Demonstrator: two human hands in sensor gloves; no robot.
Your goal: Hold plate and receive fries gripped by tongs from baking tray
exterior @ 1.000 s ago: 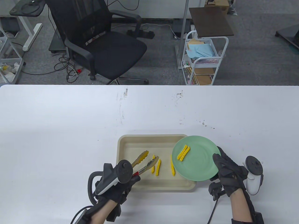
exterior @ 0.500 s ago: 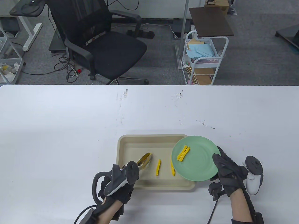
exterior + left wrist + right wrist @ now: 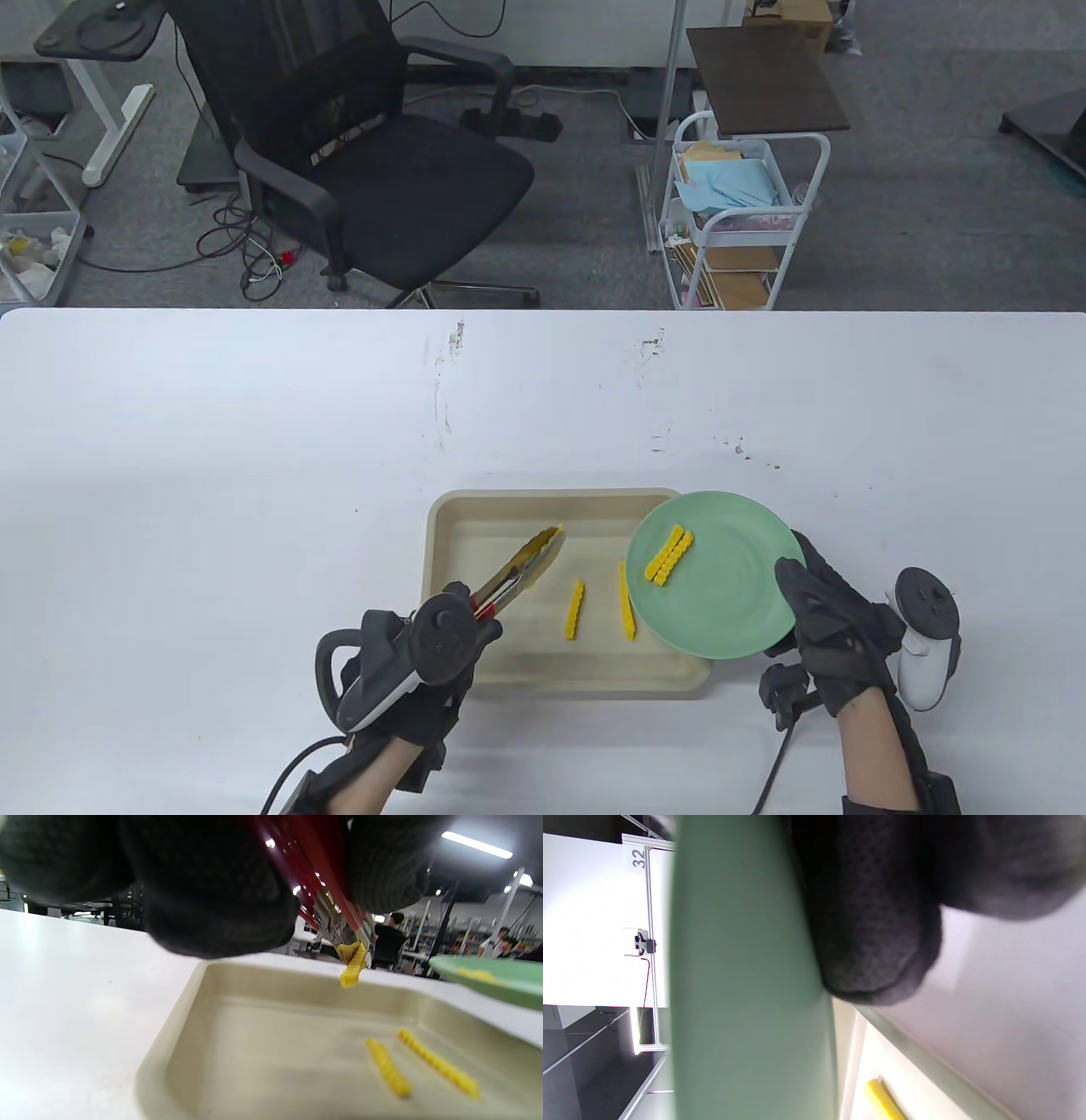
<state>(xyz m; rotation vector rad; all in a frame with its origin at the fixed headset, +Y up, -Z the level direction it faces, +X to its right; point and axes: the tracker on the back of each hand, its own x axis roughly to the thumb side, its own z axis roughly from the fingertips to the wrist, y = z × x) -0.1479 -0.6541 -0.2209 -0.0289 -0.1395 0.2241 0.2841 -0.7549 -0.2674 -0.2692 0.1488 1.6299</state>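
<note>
My right hand (image 3: 827, 632) grips the right rim of a green plate (image 3: 730, 594) and holds it over the right end of the beige baking tray (image 3: 475, 518). Two yellow crinkle fries (image 3: 668, 554) lie on the plate. My left hand (image 3: 424, 679) grips gold tongs (image 3: 522, 570) with red handles. The tongs are closed on one fry (image 3: 353, 968), lifted above the tray's left part. Two more fries (image 3: 575, 609) (image 3: 626, 601) lie on the tray floor. In the right wrist view the plate's underside (image 3: 742, 984) fills the frame beside my gloved fingers (image 3: 874, 925).
The white table (image 3: 254, 475) spreads around the tray. Beyond the far edge stand a black office chair (image 3: 356, 153) and a white trolley (image 3: 738, 212) with papers.
The tongs closed on a fry at the tray's left, then lifted it and moved a little up and right. The plate and my right hand stayed still.
</note>
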